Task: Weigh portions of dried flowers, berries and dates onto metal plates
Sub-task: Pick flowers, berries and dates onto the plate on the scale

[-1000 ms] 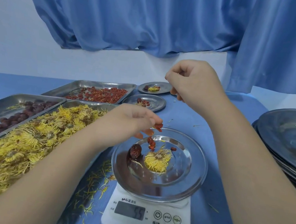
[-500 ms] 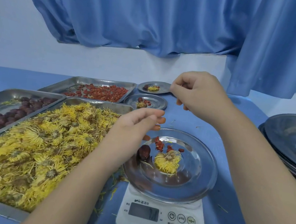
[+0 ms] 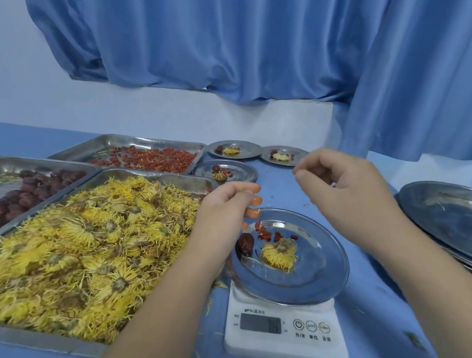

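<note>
A round metal plate (image 3: 308, 290) stands on a white digital scale (image 3: 284, 346). It carries one yellow dried flower (image 3: 278, 255), a dark date (image 3: 245, 243) and a few red berries (image 3: 265, 235). My left hand (image 3: 222, 213) hovers over the plate's left rim with its fingers nearly straight and nothing in them. Behind the plate and above the table, my right hand (image 3: 344, 190) is raised with curled fingers, thumb against fingertips; a bit of red shows under them, apparently berries.
Three steel trays lie at left: yellow flowers (image 3: 69, 247) nearest, dates (image 3: 0, 202) beside them, red berries (image 3: 153, 156) behind. Three small filled plates (image 3: 225, 171) sit at the back. A stack of large metal plates (image 3: 457, 220) stands at right. Loose petals litter the blue table.
The berries my left hand pinched a second ago now lie on the plate, and its fingers have straightened. My right hand has drifted right, still curled.
</note>
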Demonstrator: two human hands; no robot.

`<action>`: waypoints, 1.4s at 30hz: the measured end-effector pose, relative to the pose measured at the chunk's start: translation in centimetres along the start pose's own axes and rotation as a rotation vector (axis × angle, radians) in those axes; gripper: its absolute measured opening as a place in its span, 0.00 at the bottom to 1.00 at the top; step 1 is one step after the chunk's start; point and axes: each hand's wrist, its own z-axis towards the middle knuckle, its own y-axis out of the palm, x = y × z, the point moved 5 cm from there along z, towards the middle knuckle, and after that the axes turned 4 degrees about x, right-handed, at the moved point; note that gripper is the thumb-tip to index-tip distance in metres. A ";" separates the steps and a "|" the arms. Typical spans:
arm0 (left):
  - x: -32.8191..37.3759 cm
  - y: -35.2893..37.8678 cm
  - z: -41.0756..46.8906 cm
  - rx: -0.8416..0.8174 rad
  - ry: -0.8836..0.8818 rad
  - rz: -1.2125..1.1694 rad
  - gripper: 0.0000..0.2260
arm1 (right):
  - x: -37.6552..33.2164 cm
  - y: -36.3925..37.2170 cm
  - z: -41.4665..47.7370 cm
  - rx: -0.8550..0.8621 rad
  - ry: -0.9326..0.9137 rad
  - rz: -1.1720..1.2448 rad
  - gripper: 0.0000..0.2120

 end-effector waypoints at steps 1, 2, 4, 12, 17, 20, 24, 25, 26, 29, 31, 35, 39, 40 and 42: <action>0.0 0.0 -0.1 -0.002 0.003 0.008 0.09 | 0.6 -0.1 -1.4 -0.019 0.006 -0.033 0.05; 0.0 0.1 -0.1 -0.002 0.005 0.016 0.09 | 1.2 -0.2 -2.8 -0.029 0.010 -0.066 0.05; 0.1 0.2 -0.2 -0.003 0.007 0.037 0.09 | 2.4 -0.8 -5.3 -0.018 0.003 -0.120 0.06; -0.1 0.8 -0.7 -0.039 0.254 0.389 0.05 | 5.8 -3.1 -9.6 0.161 0.073 -0.070 0.07; -0.3 1.0 -0.5 -0.016 0.301 0.468 0.03 | 6.4 -2.5 -9.3 0.129 0.062 -0.093 0.07; -0.4 1.0 -0.6 -0.023 0.298 0.490 0.06 | 6.4 -1.9 -9.5 0.082 0.041 -0.093 0.07; -0.5 1.0 -0.6 -0.064 0.274 0.517 0.08 | 6.1 -1.9 -9.6 0.050 0.006 -0.102 0.07; -0.5 1.0 -0.6 -0.073 0.267 0.517 0.08 | 6.0 -2.0 -9.6 0.050 0.006 -0.101 0.07; -0.6 1.0 -0.6 -0.077 0.266 0.519 0.08 | 6.1 -2.1 -9.5 0.050 0.012 -0.095 0.07; -0.6 0.9 -0.8 -0.054 0.285 0.517 0.07 | 6.2 -2.3 -9.6 0.033 0.041 -0.075 0.06; -0.5 0.9 -0.9 -0.035 0.304 0.522 0.06 | 6.2 -2.2 -9.6 0.016 0.051 -0.068 0.06; -0.4 1.0 -0.9 -0.017 0.328 0.598 0.05 | 6.1 -1.9 -9.7 -0.003 0.041 -0.076 0.06; -0.4 1.2 -1.1 -0.037 0.316 0.613 0.07 | 6.2 -2.1 -9.7 0.001 0.043 -0.076 0.07; -0.3 1.1 -1.1 -0.022 0.314 0.602 0.07 | 6.3 -2.2 -9.7 0.003 0.051 -0.074 0.07; 0.0 0.8 -1.1 0.024 0.298 0.563 0.07 | 6.5 -2.2 -9.6 0.009 0.077 -0.075 0.07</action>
